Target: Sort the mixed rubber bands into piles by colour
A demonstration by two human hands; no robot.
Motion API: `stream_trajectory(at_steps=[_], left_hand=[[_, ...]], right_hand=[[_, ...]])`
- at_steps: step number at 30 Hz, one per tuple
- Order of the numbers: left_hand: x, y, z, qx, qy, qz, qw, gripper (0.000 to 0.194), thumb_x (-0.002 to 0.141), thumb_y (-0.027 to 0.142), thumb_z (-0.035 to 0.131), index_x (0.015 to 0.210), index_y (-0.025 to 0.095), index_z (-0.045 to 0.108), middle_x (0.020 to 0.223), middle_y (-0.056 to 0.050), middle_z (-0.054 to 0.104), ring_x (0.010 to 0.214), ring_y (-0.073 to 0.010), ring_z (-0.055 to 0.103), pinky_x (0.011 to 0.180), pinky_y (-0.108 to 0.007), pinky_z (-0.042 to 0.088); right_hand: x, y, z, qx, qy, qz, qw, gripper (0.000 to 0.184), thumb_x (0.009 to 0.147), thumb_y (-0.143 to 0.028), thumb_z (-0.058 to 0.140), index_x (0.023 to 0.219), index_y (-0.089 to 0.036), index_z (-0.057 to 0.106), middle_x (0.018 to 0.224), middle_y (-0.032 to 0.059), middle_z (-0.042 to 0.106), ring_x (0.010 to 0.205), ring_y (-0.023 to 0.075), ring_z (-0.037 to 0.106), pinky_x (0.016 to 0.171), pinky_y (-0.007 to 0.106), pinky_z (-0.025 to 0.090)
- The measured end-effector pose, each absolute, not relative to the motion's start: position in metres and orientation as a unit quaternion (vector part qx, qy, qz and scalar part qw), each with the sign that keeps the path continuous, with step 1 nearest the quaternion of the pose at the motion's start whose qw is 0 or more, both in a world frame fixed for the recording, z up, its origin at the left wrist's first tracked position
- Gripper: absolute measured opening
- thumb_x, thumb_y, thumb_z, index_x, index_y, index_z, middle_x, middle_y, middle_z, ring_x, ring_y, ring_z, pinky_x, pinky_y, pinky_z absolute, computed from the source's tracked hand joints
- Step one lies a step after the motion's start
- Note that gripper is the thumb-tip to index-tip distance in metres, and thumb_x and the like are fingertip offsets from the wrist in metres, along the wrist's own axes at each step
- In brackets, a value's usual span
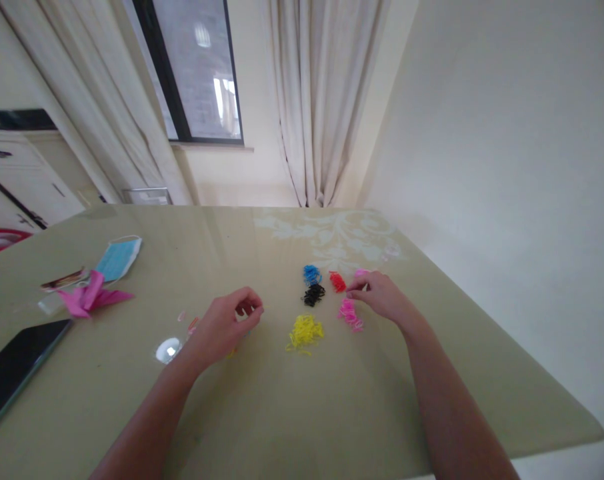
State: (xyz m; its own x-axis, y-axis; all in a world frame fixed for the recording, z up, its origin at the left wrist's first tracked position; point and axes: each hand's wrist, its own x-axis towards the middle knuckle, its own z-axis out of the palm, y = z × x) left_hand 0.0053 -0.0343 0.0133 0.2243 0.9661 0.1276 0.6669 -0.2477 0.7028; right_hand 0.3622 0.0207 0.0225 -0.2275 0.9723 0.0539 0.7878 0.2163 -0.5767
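Small loose piles of thin, band-like coloured pieces lie on the table: blue (pixel 311 274), black (pixel 313 295), red (pixel 337 281), yellow (pixel 305 333) and pink (pixel 351 315). My right hand (pixel 377 295) is over the upper end of the pink pile, thumb and fingertips pinched together; anything between them is too small to make out. Another bit of pink (pixel 361 273) shows behind that hand. Left of the yellow pile, my left hand (pixel 235 321) hovers with curled fingers, thumb and index tips close together. It partly covers some orange pieces (pixel 193 325) and yellowish ones.
A shiny clear round object (pixel 168 350) sits by my left forearm. Farther left are a dark phone (pixel 22 363), a folded pink paper shape (pixel 93 297) and a blue face mask (pixel 119 259). The table (pixel 292 427) meets a wall on the right; curtains hang behind.
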Motion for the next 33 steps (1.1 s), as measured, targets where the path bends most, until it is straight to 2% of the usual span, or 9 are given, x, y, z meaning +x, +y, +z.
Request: stream_trajectory(at_steps=[3, 8, 12, 15, 20, 26, 30, 33], left_hand=[[0.015, -0.038, 0.013, 0.732, 0.521, 0.319, 0.303, 0.020, 0.093, 0.040, 0.062, 0.092, 0.022, 0.071, 0.083, -0.001, 0.072, 0.077, -0.0171, 0.065, 0.065, -0.026, 0.047], [0.025, -0.042, 0.012, 0.720, 0.484, 0.344, 0.359, 0.022, 0.094, 0.042, 0.065, 0.094, 0.022, 0.074, 0.085, -0.001, 0.074, 0.078, -0.0163, 0.066, 0.071, -0.028, 0.049], [0.028, -0.044, 0.011, 0.704, 0.464, 0.355, 0.403, 0.024, 0.093, 0.044, 0.067, 0.094, 0.021, 0.074, 0.084, -0.002, 0.074, 0.079, -0.0168, 0.066, 0.072, -0.029, 0.050], [0.030, -0.045, 0.010, 0.699, 0.458, 0.362, 0.414, 0.025, 0.093, 0.045, 0.068, 0.093, 0.021, 0.074, 0.084, -0.002, 0.074, 0.079, -0.0168, 0.066, 0.073, -0.029, 0.051], [0.029, -0.044, 0.014, 0.701, 0.470, 0.351, 0.406, 0.029, 0.092, 0.049, 0.067, 0.096, 0.021, 0.074, 0.087, -0.003, 0.076, 0.081, -0.0183, 0.068, 0.073, -0.029, 0.052], [-0.004, -0.032, 0.017, 0.690, 0.615, 0.302, 0.236, 0.031, 0.089, 0.050, 0.063, 0.092, 0.023, 0.077, 0.079, -0.003, 0.075, 0.069, -0.0198, 0.065, 0.066, -0.031, 0.050], [-0.018, -0.030, 0.014, 0.703, 0.626, 0.214, 0.260, 0.024, 0.079, 0.046, 0.068, 0.086, 0.025, 0.079, 0.078, -0.004, 0.076, 0.070, -0.0222, 0.067, 0.063, -0.031, 0.050], [-0.019, -0.032, 0.009, 0.721, 0.614, 0.168, 0.273, 0.020, 0.075, 0.039, 0.071, 0.085, 0.025, 0.079, 0.079, -0.003, 0.075, 0.072, -0.0226, 0.067, 0.062, -0.029, 0.047]], right_hand=[[0.334, 0.012, 0.024, -0.543, -0.759, 0.218, 0.286, 0.012, 0.086, -0.027, 0.076, 0.084, -0.018, 0.083, 0.075, 0.0037, 0.074, 0.064, 0.0150, 0.056, 0.063, 0.028, 0.041], [0.276, -0.015, 0.019, -0.403, -0.769, 0.340, 0.361, 0.026, 0.084, -0.038, 0.084, 0.102, -0.020, 0.080, 0.083, 0.0012, 0.071, 0.059, 0.0106, 0.046, 0.055, 0.025, 0.036], [0.258, -0.027, 0.017, -0.391, -0.774, 0.318, 0.383, 0.013, 0.090, -0.032, 0.079, 0.090, -0.019, 0.080, 0.074, -0.0001, 0.066, 0.061, 0.0108, 0.048, 0.058, 0.026, 0.036], [0.257, -0.029, 0.018, -0.391, -0.776, 0.310, 0.386, 0.011, 0.091, -0.028, 0.077, 0.086, -0.018, 0.079, 0.070, -0.0010, 0.062, 0.060, 0.0105, 0.048, 0.058, 0.026, 0.036], [0.260, -0.028, 0.021, -0.389, -0.764, 0.317, 0.404, 0.012, 0.091, -0.028, 0.075, 0.085, -0.018, 0.078, 0.071, -0.0008, 0.063, 0.059, 0.0104, 0.046, 0.056, 0.026, 0.035], [0.274, -0.022, 0.022, -0.410, -0.700, 0.406, 0.421, 0.026, 0.087, -0.045, 0.077, 0.086, -0.019, 0.078, 0.071, 0.0009, 0.062, 0.060, 0.0126, 0.047, 0.054, 0.027, 0.036], [0.279, -0.019, 0.024, -0.399, -0.670, 0.457, 0.428, 0.034, 0.084, -0.053, 0.078, 0.084, -0.020, 0.076, 0.074, 0.0024, 0.066, 0.067, 0.0155, 0.055, 0.061, 0.029, 0.044], [0.281, -0.018, 0.025, -0.389, -0.658, 0.472, 0.440, 0.034, 0.084, -0.054, 0.078, 0.083, -0.020, 0.076, 0.076, 0.0027, 0.066, 0.072, 0.0167, 0.058, 0.066, 0.030, 0.047]])
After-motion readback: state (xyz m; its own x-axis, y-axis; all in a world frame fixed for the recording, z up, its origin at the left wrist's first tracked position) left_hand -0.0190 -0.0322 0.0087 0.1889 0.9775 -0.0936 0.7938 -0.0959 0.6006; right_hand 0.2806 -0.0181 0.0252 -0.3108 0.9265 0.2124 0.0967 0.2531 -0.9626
